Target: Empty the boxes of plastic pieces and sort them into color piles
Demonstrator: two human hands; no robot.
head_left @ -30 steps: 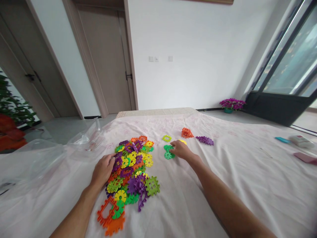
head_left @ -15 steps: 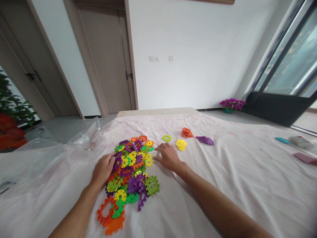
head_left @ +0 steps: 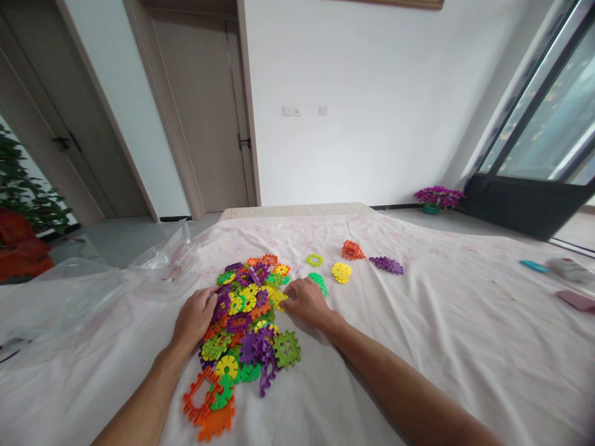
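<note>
A heap of flat plastic interlocking pieces (head_left: 246, 310) in purple, yellow, green and orange lies on a bed's white sheet (head_left: 418, 347). My left hand (head_left: 195, 316) rests on the heap's left side, fingers loosely bent, tips on purple pieces, gripping nothing. My right hand (head_left: 307, 301) is at the heap's right edge, its fingertips pinched on a yellow round piece (head_left: 279, 299). Beyond it lie small separate groups: green pieces (head_left: 318, 280), yellow pieces (head_left: 341, 272), orange pieces (head_left: 352, 250), purple pieces (head_left: 385, 264) and one lime ring (head_left: 314, 259).
Crumpled clear plastic bags (head_left: 79, 291) lie on the bed to the left. At the far right edge lie a teal item (head_left: 534, 266), a small box (head_left: 569, 269) and a dark red object (head_left: 576, 300). Doors, a white wall and a flower pot (head_left: 434, 198) stand beyond the bed.
My right hand drew back from the green pieces to the heap's right edge and closed on a yellow piece. The left hand stayed where it was.
</note>
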